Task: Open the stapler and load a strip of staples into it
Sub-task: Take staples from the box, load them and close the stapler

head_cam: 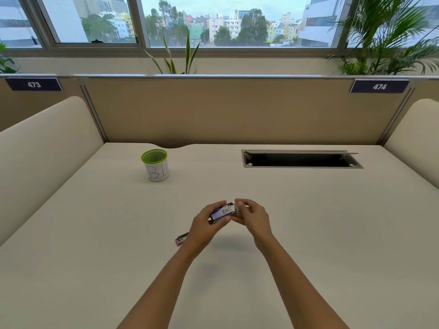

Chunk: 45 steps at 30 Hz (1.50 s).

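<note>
A small blue-and-white staple box [221, 213] is held above the desk in my left hand [206, 223], fingers wrapped around its left part. At the box's right end, where a flap stands open, my right hand [252, 216] pinches with thumb and fingertips. Whether a staple strip is between those fingers I cannot tell. A pink stapler [181, 239] lies on the desk under my left wrist; only its left end with a metal part shows, the rest is hidden by the hand.
A green-rimmed pen cup [155, 165] marked with letters stands at the back left of the cream desk [308, 222]. An open cable slot [300, 159] lies at the back right. Padded dividers rise along both sides and the back.
</note>
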Motion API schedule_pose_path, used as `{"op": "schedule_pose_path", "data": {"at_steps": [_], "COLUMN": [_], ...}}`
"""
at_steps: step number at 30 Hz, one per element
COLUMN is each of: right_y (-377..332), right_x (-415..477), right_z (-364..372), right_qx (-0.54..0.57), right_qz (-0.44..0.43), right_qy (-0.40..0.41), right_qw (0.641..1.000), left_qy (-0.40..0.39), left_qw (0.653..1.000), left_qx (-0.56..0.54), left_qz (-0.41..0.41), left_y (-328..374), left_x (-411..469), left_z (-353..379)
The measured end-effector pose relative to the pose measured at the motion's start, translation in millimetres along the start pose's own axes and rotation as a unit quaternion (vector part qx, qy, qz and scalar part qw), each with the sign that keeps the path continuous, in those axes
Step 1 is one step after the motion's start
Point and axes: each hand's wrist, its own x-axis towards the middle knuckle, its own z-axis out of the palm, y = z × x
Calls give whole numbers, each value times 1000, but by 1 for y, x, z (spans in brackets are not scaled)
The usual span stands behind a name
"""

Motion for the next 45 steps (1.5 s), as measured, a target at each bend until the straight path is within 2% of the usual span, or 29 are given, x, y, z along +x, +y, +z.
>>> {"op": "schedule_pose_path", "data": {"at_steps": [4,9,16,30,36,45], "right_y": [-1,-3,-7,-11,-10,-14], "right_x": [-1,-5,-6,-10,-10,-11], "right_z": [2,2,5,8,12,6], "right_qx": [-9,-62,-151,-197,-252,-129], "right_qz": [-8,-20,-106,-75,-83,-57], "right_qy": [3,6,33,52,77,46], "right_qw": [1000,998,982,976,961,989], "left_qy": [53,80,104,120,105,118], "left_qw": [998,993,990,976,975,983], "left_qx": [20,58,52,109,123,87], "left_qz": [29,58,79,146,149,114], "left_y": [1,3,5,1,-2,-1], "left_x": [1,5,4,4,4,2], "left_z": [6,8,9,9,10,10]}}
